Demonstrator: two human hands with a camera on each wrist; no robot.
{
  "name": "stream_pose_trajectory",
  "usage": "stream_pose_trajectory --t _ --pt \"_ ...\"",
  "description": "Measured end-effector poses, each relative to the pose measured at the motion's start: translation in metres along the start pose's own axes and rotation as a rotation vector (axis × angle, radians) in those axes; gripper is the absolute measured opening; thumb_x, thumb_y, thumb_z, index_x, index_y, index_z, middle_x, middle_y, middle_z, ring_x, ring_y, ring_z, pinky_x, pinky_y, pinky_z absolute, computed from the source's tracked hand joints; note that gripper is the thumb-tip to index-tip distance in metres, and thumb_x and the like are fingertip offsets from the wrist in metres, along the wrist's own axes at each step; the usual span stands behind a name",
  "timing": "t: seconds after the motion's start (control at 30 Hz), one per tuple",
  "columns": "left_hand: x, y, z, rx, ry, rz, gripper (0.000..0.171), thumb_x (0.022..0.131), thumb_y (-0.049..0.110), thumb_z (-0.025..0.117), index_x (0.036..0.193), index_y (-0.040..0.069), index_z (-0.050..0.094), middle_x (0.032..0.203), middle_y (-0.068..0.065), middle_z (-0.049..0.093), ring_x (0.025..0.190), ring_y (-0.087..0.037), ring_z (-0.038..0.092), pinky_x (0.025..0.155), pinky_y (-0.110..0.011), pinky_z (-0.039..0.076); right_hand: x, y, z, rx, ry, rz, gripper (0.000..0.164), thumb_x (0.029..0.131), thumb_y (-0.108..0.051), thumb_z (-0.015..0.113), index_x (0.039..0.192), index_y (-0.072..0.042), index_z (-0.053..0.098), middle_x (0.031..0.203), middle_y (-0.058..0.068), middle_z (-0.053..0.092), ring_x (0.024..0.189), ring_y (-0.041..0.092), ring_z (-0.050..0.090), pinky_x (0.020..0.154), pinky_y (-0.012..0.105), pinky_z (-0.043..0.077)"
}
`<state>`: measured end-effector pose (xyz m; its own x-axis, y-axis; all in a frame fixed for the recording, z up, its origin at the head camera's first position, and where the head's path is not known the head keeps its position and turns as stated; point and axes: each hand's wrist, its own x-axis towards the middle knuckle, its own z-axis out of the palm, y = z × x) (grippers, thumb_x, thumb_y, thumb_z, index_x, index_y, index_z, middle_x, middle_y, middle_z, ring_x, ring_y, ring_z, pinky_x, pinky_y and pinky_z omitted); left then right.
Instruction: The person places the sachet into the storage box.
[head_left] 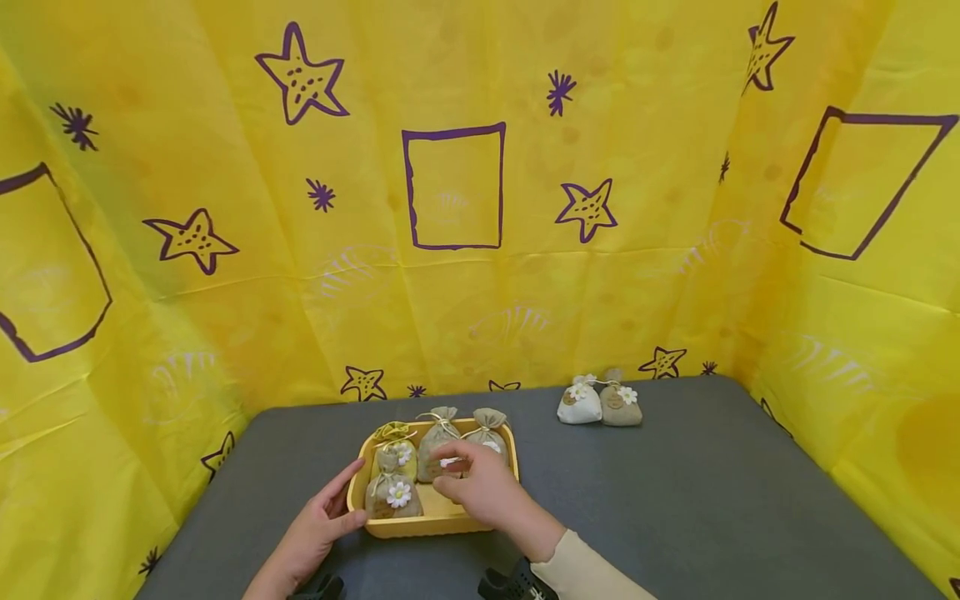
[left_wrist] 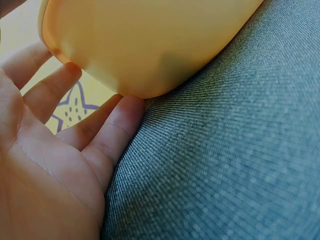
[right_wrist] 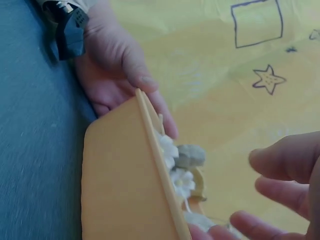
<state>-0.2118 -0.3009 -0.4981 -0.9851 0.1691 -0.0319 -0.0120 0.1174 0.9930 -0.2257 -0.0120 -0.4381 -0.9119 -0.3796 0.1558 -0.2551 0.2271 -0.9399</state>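
Note:
A yellow plastic basket point(head_left: 420, 527) holds several small drawstring sachets with white daisies. Inside it, a mustard sachet point(head_left: 405, 463) stands behind a grey-brown sachet point(head_left: 390, 502) at the left. Two more, a taupe sachet point(head_left: 435, 443) and another taupe sachet point(head_left: 491, 434), stand along the back, partly covered by my right hand. My left hand point(head_left: 318, 529) holds the basket's left end, thumb near the front corner and fingertips against the wall point(left_wrist: 145, 45). Over the basket's right half, my right hand point(head_left: 483, 490) has thumb and fingers parted, with nothing between them.
A white sachet point(head_left: 580, 405) and a beige sachet point(head_left: 622, 408) sit side by side near the back edge of the dark grey table point(head_left: 675, 500), right of the basket. Yellow star-printed cloth point(head_left: 465, 317) hangs behind the table and along both sides.

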Motion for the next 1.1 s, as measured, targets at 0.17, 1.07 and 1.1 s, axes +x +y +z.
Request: stream_pose_trajectory --t 0.17,1.07,1.1 --pt "0.000 0.000 0.000 -0.002 0.003 -0.007 0.075 0.095 0.009 0.069 0.157 0.006 0.027 0.162 -0.019 0.015 0.145 -0.025 0.015 0.095 -0.012 0.036 -0.014 0.000 -0.024 0.065 0.026 -0.042 0.027 0.091 -0.010 0.072 0.118 -0.008 0.069 0.123 0.009 0.062 0.114 0.039 0.059 0.073 0.039 0.057" --pt "0.000 -0.001 0.003 -0.021 0.006 0.005 0.077 0.094 0.005 0.069 0.157 0.003 0.025 0.162 -0.020 0.015 0.143 -0.026 0.017 0.095 -0.014 0.038 -0.094 0.057 -0.137 0.494 0.375 0.247 0.033 0.094 -0.007 0.066 0.125 0.004 0.061 0.130 0.022 0.056 0.120 0.039 0.052 0.080 0.052 0.055" --pt "-0.001 -0.001 0.003 -0.023 0.008 0.001 0.077 0.094 0.005 0.069 0.157 0.003 0.025 0.162 -0.021 0.015 0.144 -0.026 0.017 0.095 -0.014 0.039 -0.095 0.060 -0.142 0.521 0.398 0.271 0.032 0.094 -0.008 0.066 0.125 0.002 0.061 0.130 0.021 0.056 0.119 0.038 0.052 0.081 0.052 0.055"
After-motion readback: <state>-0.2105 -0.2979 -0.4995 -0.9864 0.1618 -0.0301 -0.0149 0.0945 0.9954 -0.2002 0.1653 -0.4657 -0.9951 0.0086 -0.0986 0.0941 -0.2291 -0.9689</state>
